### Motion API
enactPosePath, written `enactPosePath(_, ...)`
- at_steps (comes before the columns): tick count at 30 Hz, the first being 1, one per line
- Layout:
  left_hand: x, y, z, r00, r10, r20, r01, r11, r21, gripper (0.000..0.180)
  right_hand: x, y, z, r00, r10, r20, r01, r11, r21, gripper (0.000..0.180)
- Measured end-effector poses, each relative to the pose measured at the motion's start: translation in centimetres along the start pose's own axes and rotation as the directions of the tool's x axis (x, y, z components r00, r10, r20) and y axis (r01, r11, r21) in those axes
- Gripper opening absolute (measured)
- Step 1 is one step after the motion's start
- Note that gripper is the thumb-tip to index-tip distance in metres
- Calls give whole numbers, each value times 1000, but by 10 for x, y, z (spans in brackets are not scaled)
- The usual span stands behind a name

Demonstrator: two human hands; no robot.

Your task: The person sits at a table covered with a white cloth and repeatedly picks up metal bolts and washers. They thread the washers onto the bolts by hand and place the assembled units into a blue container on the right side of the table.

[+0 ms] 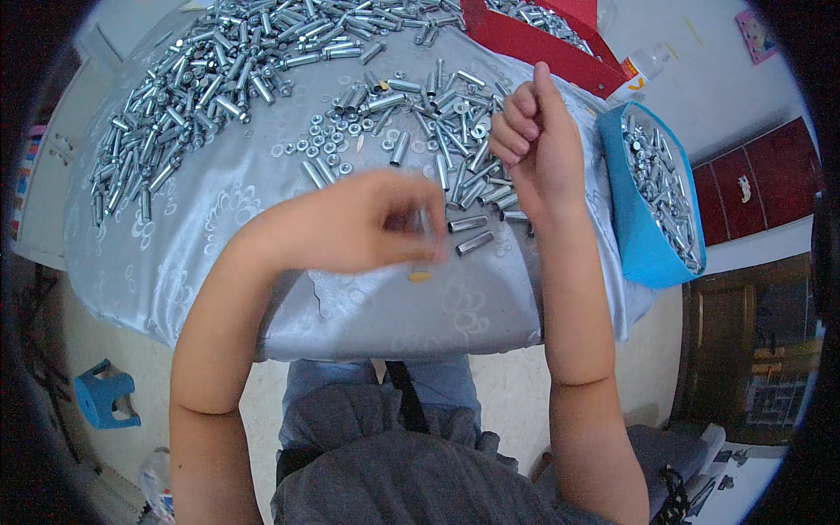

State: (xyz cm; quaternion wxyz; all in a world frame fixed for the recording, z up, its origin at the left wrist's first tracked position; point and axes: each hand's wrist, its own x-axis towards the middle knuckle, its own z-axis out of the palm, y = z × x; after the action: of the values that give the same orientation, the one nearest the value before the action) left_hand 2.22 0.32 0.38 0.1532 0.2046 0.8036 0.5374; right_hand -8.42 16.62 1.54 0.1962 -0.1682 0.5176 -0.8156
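My left hand [359, 223], smeared by motion, is curled above the near part of the cloth-covered table. A blurred silvery metal piece [423, 226] shows between its fingers; its exact kind cannot be made out. Just below the fingertips is a small yellowish disc [420, 276]. My right hand [544, 144] is raised over the right side of the table, fingers curled in and thumb pointing up; whatever lies inside them is hidden. Between and beyond the hands lie loose metal sleeves [475, 243], washers and nuts [328, 138], and bolts [448, 144].
A large heap of assembled expansion bolts [219, 74] spreads over the far left of the silvery tablecloth [236, 210]. A red box [560, 48] of metal parts stands at the far right. A blue bin [632, 219] full of bolts is beside my right forearm, near a plastic bottle [643, 68].
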Motion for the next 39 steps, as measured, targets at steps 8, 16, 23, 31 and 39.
enactPosePath(8,-6,3,-24,983,-80,-164,-2,892,-451,19,2,-4,-7,999,-25,-39,28,997,71,32)
enactPosePath(16,-8,-42,-66,494,-355,-794,-632,481,-608,17,3,3,-9,999,1,-43,-2,1000,-19,32)
enactPosePath(23,2,-21,-51,375,-262,-889,-311,868,-387,15,0,28,-1,818,-333,469,559,266,-785,14)
enactPosePath(31,18,-53,-35,573,400,-716,252,745,618,19,1,47,-2,723,-140,677,686,28,-727,22)
enactPosePath(39,23,-52,-26,705,272,-655,436,562,703,21,-1,44,-4,748,-174,640,651,8,-759,16)
